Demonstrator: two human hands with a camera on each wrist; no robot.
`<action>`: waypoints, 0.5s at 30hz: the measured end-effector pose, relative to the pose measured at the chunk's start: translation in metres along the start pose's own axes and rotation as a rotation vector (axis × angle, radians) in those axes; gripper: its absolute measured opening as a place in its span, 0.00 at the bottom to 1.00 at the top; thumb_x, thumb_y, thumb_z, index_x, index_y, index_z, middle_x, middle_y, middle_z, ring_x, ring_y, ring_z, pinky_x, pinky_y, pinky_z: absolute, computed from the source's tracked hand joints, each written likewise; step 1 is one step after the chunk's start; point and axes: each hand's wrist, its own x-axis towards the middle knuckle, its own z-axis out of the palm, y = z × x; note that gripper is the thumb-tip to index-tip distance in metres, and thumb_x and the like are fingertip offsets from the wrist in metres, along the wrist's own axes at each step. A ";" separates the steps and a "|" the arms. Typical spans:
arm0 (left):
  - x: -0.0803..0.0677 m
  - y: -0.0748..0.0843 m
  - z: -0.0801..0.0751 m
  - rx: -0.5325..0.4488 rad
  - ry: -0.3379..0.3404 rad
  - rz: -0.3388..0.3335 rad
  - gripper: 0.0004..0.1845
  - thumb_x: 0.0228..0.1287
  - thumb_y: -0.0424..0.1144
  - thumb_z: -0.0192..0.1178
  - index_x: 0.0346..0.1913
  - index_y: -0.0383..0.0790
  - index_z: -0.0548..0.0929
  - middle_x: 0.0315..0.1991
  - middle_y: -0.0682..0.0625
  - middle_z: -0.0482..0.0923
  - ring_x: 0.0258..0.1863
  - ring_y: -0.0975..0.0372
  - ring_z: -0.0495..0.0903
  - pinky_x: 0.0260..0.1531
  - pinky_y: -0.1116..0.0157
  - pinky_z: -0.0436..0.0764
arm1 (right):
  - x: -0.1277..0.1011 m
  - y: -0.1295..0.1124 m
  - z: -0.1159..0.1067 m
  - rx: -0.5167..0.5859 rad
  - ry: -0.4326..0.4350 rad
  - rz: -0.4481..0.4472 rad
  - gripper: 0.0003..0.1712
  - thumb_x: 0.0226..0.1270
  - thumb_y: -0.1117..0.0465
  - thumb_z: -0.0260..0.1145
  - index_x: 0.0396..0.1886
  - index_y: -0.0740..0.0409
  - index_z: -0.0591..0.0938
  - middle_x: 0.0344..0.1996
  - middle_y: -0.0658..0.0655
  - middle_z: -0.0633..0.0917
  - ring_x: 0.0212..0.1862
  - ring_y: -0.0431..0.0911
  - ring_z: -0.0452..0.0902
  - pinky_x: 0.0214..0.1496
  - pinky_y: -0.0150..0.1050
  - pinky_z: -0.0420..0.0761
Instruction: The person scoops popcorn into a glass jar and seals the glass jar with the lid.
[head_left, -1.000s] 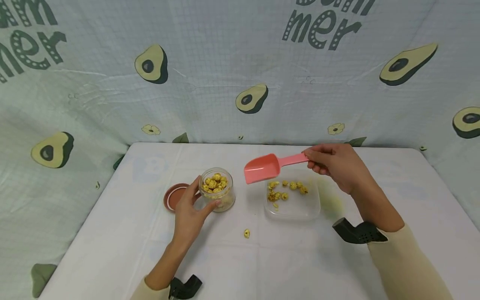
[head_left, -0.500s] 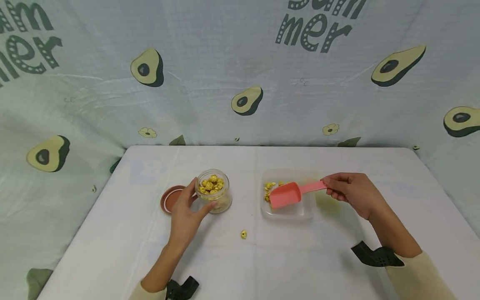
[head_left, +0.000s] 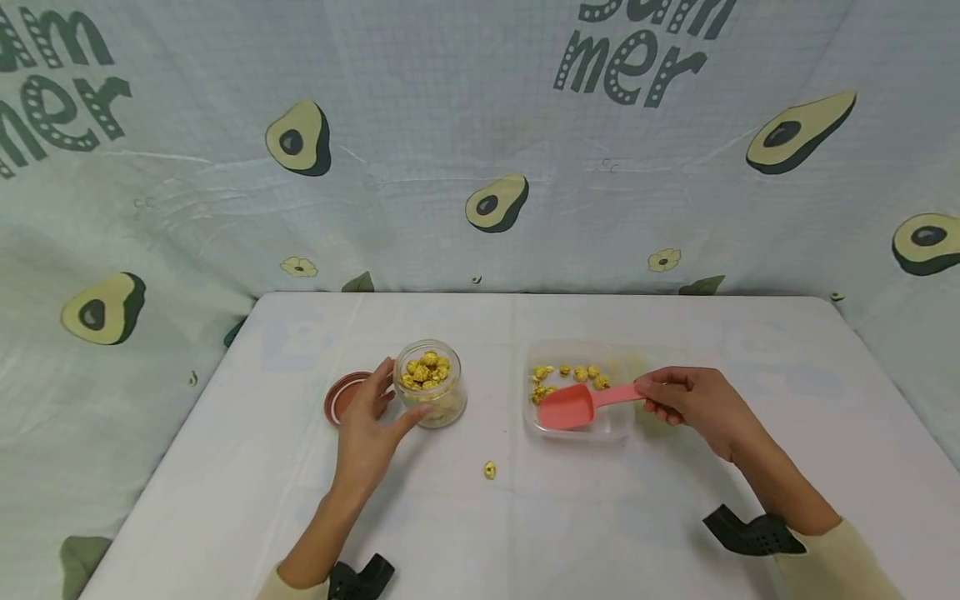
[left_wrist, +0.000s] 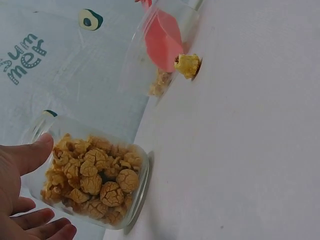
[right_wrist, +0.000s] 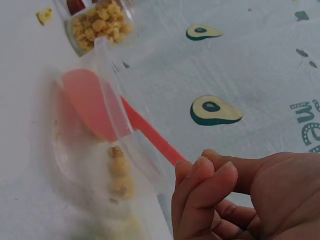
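Popcorn piece [head_left: 490, 470] lies alone on the white table [head_left: 600, 517], nearest the camera. Beyond it, the left hand [head_left: 369, 429] cups the popcorn-filled glass jar [head_left: 430, 393], fingers curled around it; the right hand [head_left: 693, 406] pinches the pink scoop [head_left: 581, 403] inside the clear tray [head_left: 579, 400].
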 end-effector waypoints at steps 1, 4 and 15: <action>0.000 0.000 -0.001 -0.003 -0.001 -0.001 0.43 0.48 0.34 0.74 0.69 0.35 0.66 0.63 0.40 0.70 0.62 0.54 0.70 0.59 0.61 0.72 | 0.000 0.000 0.001 -0.012 -0.004 0.004 0.28 0.65 0.46 0.65 0.49 0.69 0.79 0.32 0.62 0.83 0.29 0.43 0.74 0.33 0.37 0.80; 0.000 -0.001 -0.004 -0.014 0.002 -0.007 0.43 0.48 0.34 0.74 0.68 0.36 0.66 0.63 0.41 0.70 0.62 0.55 0.69 0.59 0.62 0.72 | 0.000 0.001 0.003 -0.061 0.001 0.016 0.30 0.64 0.44 0.65 0.51 0.66 0.79 0.30 0.60 0.83 0.29 0.45 0.74 0.32 0.39 0.78; -0.004 -0.001 -0.019 0.044 0.021 0.001 0.41 0.49 0.36 0.74 0.68 0.36 0.68 0.62 0.41 0.72 0.62 0.56 0.70 0.59 0.62 0.71 | -0.013 -0.012 0.009 -0.203 0.213 -0.096 0.33 0.65 0.38 0.60 0.58 0.57 0.78 0.25 0.58 0.76 0.30 0.48 0.70 0.27 0.38 0.72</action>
